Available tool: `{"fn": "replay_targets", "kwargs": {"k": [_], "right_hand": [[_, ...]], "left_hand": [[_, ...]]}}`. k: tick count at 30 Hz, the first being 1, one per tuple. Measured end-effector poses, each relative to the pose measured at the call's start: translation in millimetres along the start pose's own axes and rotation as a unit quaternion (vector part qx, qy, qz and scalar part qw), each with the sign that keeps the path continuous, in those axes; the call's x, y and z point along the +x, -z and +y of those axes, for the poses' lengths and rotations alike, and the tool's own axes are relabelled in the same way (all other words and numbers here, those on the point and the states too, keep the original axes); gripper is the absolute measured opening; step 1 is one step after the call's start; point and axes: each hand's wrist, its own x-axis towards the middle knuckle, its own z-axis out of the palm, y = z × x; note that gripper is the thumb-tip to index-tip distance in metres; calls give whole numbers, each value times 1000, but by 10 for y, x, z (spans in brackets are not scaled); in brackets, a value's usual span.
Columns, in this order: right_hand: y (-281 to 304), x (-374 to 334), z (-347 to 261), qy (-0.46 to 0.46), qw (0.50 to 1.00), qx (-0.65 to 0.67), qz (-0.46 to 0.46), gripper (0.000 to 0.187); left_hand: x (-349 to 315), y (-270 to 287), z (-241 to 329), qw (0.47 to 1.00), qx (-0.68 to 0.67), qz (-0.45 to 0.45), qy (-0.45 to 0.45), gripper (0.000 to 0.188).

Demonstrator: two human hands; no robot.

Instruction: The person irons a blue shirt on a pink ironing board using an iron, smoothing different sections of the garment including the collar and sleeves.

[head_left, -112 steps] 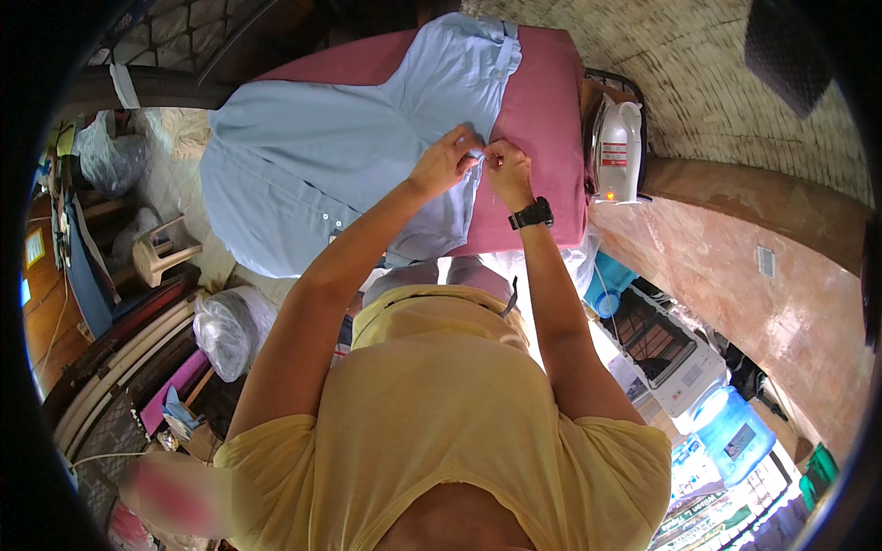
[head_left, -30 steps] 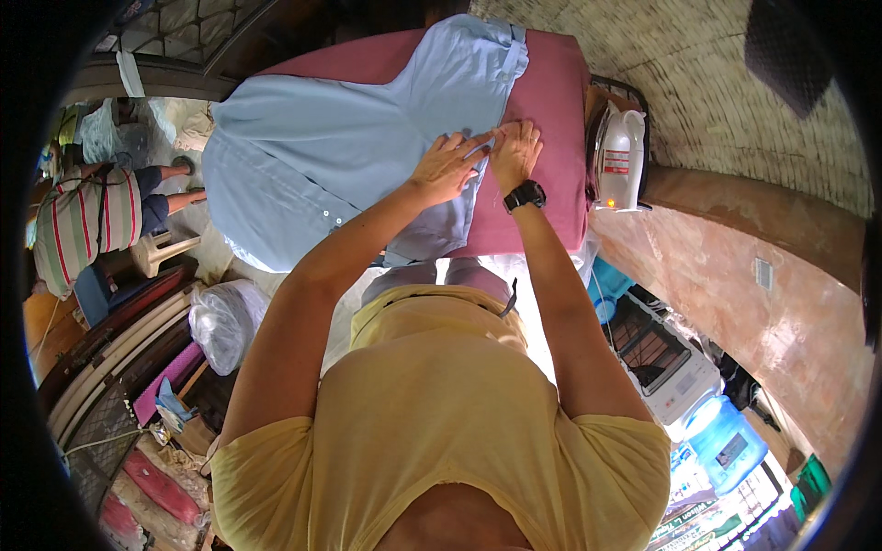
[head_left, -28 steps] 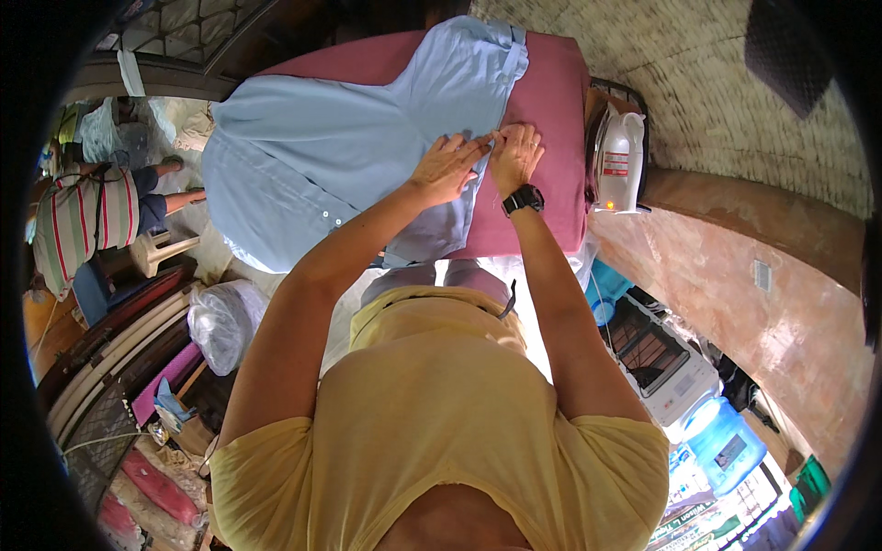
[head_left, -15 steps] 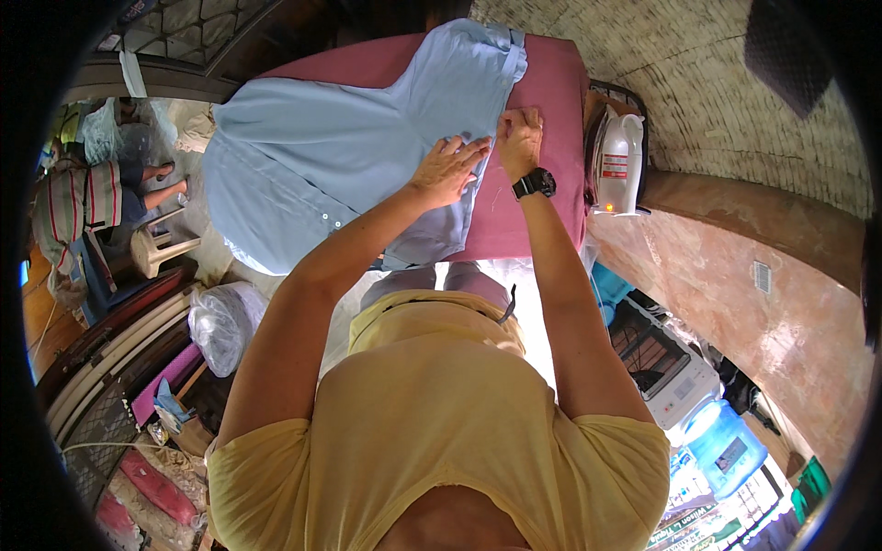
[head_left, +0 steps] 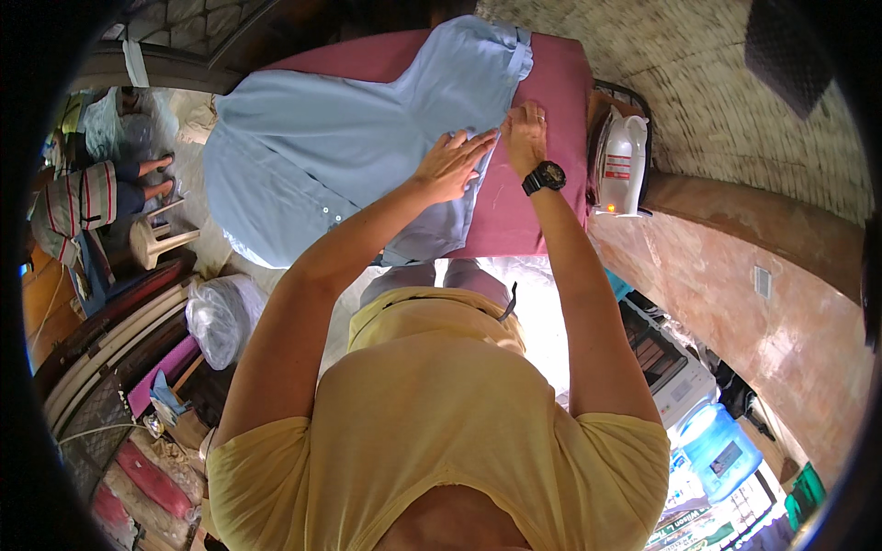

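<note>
A light blue buttoned shirt [head_left: 303, 138] lies spread over the dark pink ironing board [head_left: 560, 83], one sleeve reaching toward the far edge. My left hand [head_left: 455, 167] rests on the shirt near its right edge, fingers stretched out. Just right of it, my right hand [head_left: 525, 138], with a black watch [head_left: 544, 177] at the wrist, has its fingers curled in at the shirt's edge. They appear to pinch the cloth there, though the fingertips are partly hidden. A white iron [head_left: 623, 165] with a lit orange lamp stands at the board's right end.
A metal rack frame [head_left: 643, 110] surrounds the iron beside the wall. On the left are a small stool [head_left: 147, 241], a seated person's legs [head_left: 152, 179] and a clear plastic bag [head_left: 220, 317]. A blue water jug [head_left: 721, 450] stands at lower right.
Both hands have shifted very slightly; my right wrist has turned so the watch face shows more. The shirt stays spread in place, and the whole view has moved a little.
</note>
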Motion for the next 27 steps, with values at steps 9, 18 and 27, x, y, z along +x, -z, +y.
{"fn": "replay_targets", "kwargs": {"k": [9, 18, 27], "right_hand": [[115, -64, -52, 9, 987, 154, 47, 11], [471, -215, -66, 83, 993, 87, -12, 24], [1586, -423, 1394, -334, 920, -203, -14, 67]], "left_hand": [[50, 2, -8, 998, 60, 8, -21, 85], [76, 87, 98, 987, 145, -58, -24, 78], [27, -87, 183, 991, 137, 8, 4, 70]]}}
